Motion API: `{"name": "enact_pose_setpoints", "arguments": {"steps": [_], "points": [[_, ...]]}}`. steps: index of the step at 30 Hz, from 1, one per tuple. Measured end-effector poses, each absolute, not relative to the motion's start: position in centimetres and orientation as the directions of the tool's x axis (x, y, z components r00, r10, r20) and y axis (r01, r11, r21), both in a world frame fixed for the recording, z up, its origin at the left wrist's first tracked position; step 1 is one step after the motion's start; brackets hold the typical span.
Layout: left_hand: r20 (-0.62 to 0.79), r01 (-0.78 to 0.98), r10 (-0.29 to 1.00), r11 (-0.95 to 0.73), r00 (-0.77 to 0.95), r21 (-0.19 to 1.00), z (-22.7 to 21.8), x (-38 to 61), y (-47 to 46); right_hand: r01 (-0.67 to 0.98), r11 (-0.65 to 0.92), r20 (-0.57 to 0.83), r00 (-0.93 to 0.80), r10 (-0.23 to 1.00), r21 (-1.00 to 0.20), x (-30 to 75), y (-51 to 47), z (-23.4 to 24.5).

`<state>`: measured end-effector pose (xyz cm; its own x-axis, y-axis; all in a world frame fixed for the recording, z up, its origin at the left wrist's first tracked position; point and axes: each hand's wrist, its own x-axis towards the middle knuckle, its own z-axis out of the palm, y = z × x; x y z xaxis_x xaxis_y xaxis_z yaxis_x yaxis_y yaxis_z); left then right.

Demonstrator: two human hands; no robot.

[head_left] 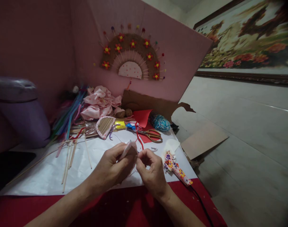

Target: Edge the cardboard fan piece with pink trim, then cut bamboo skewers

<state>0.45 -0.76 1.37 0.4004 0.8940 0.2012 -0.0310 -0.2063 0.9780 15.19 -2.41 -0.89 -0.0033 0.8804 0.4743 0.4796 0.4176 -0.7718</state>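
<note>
Above the desk's white sheet (46, 173), our left hand (112, 163) grips a pale pink piece (130, 148); our right hand (151, 168) is pinched closed at its right edge, on what we cannot tell. Scissors (149, 135) lie farther right.

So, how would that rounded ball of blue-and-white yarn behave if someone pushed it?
The blue-and-white yarn ball would probably roll a little, given its rounded sides, though its oblong shape may make it wobble. Being wound yarn, it is likely light and squashy.
</note>
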Motion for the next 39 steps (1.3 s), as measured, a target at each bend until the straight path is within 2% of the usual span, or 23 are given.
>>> {"name": "enact_pose_setpoints", "arguments": {"steps": [3,9,16,24,29,32,39], "points": [[0.185,-0.040,0.892,-0.186,0.412,0.982,1.0,0.6,-0.8,0.497,0.413,0.483,0.015,0.875,-0.763,15.0,-2.5,-0.9],[0.266,-0.032,0.884,-0.276,0.383,0.961,0.5,0.8,-0.9,0.533,0.400,0.502,0.055,0.863,-0.745,14.7,-2.5,-1.3],[0.207,-0.041,0.911,-0.206,0.356,0.978,1.3,0.8,-1.0,0.517,0.420,0.516,0.051,0.855,-0.746,14.8,-2.4,-1.4],[0.188,-0.062,0.920,-0.178,0.345,0.982,2.3,1.0,-1.3,0.587,0.535,0.633,-0.048,0.773,-0.608,15.3,-2.3,-1.3],[0.180,-0.052,0.922,-0.173,0.343,0.984,2.1,0.9,-1.1,0.630,0.577,0.648,-0.151,0.747,-0.519,15.6,-2.3,-1.0],[0.172,-0.034,0.927,-0.171,0.333,0.985,1.9,0.6,-0.7,0.635,0.582,0.629,-0.187,0.754,-0.509,15.7,-2.4,-0.8],[0.161,-0.045,0.922,-0.155,0.352,0.987,1.6,0.6,-0.7,0.672,0.518,0.646,-0.076,0.759,-0.529,15.3,-2.4,-1.0]]}}
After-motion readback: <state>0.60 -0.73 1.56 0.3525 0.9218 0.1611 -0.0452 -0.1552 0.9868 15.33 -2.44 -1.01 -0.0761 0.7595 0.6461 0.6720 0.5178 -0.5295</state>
